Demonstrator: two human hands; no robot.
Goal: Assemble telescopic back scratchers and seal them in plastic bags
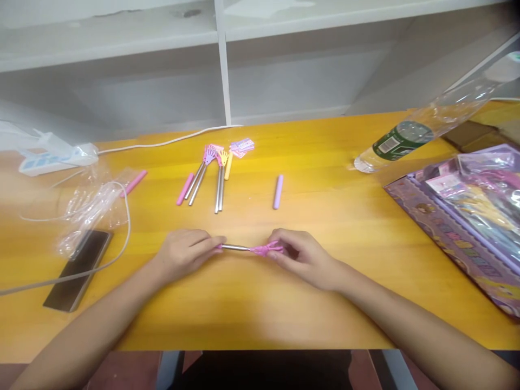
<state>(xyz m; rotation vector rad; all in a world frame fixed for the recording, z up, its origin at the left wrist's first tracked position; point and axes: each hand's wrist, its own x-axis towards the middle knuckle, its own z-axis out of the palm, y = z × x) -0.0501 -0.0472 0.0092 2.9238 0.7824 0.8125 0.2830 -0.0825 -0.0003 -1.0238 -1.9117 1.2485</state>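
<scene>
Between my two hands lies a small back scratcher (235, 247), a silver rod with a pink hand-shaped claw at its right end. My left hand (187, 250) is closed round the rod's left end, where a bit of pink shows by the fingertips. At the other end, my right hand (304, 257) pinches the pink claw between thumb and fingers. Beyond them are several more silver rods (197, 184) with purple, pink and yellow claws. Loose tube handles lie around: a purple tube (278, 192), a yellow tube (228, 166), a pink tube (185, 189) and another pink tube (134, 183).
Small printed cards (242, 146) lie behind the rods. Clear plastic bags (91, 208), a phone (79, 273), a white cable and a power strip (59, 160) are at left. At right stand a plastic bottle (402, 141) and a purple box (459, 216) of packaged items.
</scene>
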